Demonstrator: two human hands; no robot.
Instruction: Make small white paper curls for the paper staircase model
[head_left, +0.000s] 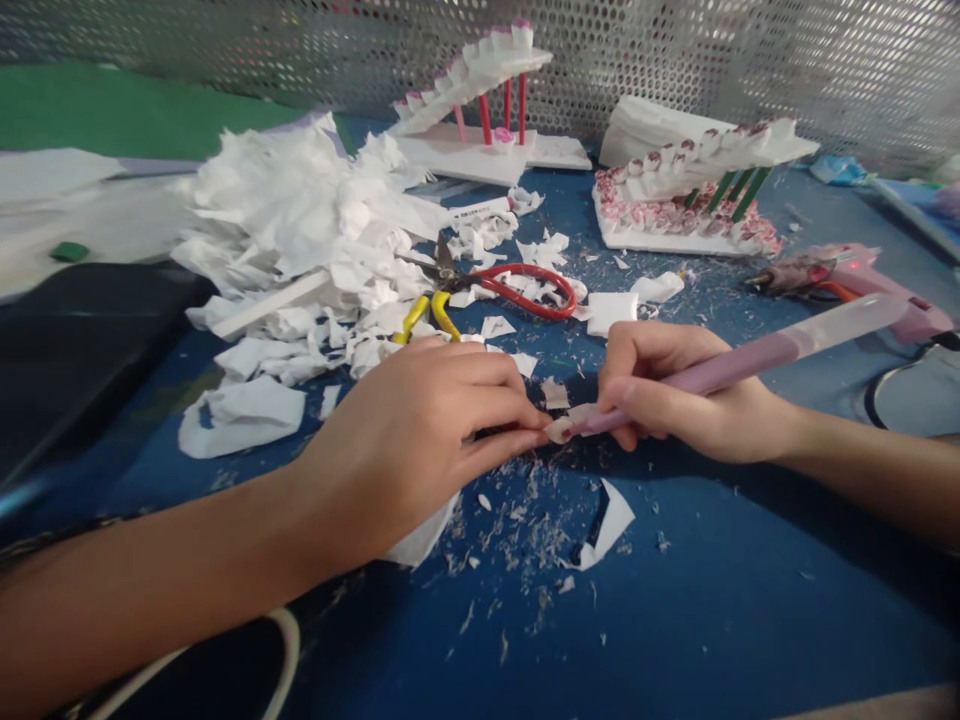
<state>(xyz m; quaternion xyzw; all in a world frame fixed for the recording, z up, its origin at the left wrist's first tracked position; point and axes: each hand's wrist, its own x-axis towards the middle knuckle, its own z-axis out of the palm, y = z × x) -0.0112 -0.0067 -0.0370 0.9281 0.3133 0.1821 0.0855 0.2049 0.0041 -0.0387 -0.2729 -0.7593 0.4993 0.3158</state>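
Observation:
A small white piece of paper or foam [559,430] with a dark reddish spot is pinched between the thumb and fingertips of my left hand [442,425]. My right hand [679,390] is closed around a translucent pink brush pen [739,365], held slanted with its back end up to the right. The pen's tip meets the small piece, though my fingers partly cover that spot. Just behind it lies a pale scrap [555,393]. White crumbs and a torn scrap [609,525] are scattered in front of my hands on the blue table [720,620].
A heap of torn white paper [292,210] fills the back left. Red-handled scissors [529,292] and yellow-handled pliers [427,315] lie beyond my hands. Two stair models, one on red posts [469,80], one on green posts [690,185], stand behind. A pink glue gun [855,280] lies right.

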